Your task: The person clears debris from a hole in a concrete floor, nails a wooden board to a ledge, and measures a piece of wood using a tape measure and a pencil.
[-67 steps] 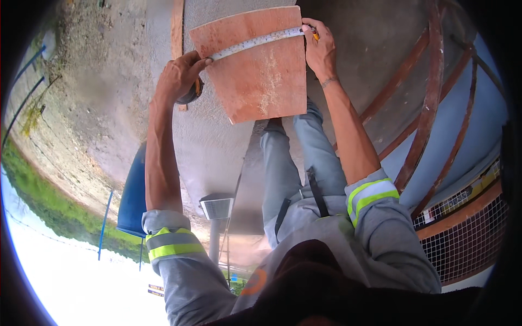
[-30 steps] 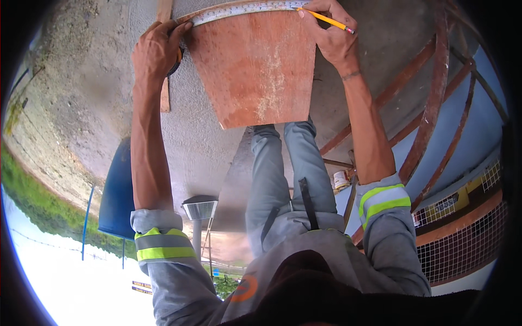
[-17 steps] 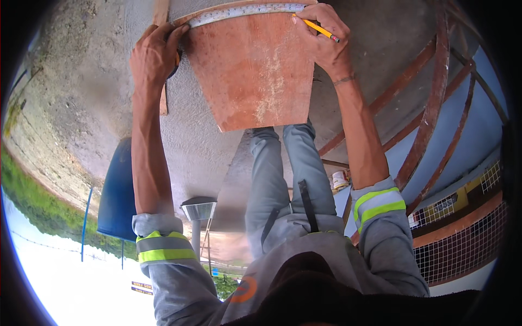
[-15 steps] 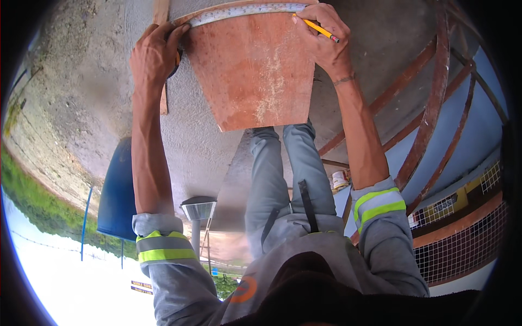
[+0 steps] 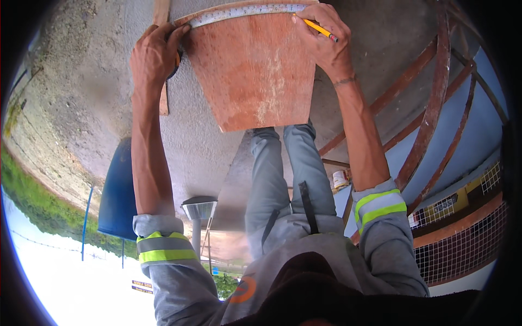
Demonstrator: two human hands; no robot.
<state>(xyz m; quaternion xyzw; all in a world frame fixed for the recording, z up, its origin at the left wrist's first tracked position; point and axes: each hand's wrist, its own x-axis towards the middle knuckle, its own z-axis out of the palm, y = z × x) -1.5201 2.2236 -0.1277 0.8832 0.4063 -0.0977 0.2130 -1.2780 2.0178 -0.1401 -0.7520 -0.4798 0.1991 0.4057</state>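
A reddish-brown plywood board [image 5: 250,73], wider at its far edge, lies in front of my legs with sawdust scattered over it. Along that far edge stretches the pale blade of a tape measure [image 5: 244,13]. My left hand [image 5: 150,60] is closed on the tape measure at the board's far left corner; only a bit of its dark and orange case shows beside the palm. At the far right corner, my right hand [image 5: 330,46] pinches a yellow pencil [image 5: 319,28] and rests against the board by the blade. Fingers hide the pencil's tip.
A narrow wooden strip [image 5: 163,100] lies on the concrete beneath my left hand. Left of my left forearm is a blue barrel [image 5: 117,190]. Reddish-brown bars [image 5: 429,117] cross the right side. A small paint-stained can [image 5: 340,178] stands near my right elbow.
The pencil's tip, visible half a second ago beside the tape blade, is now behind my right fingers. That hand has shifted very slightly; the left hand and board hold their places.
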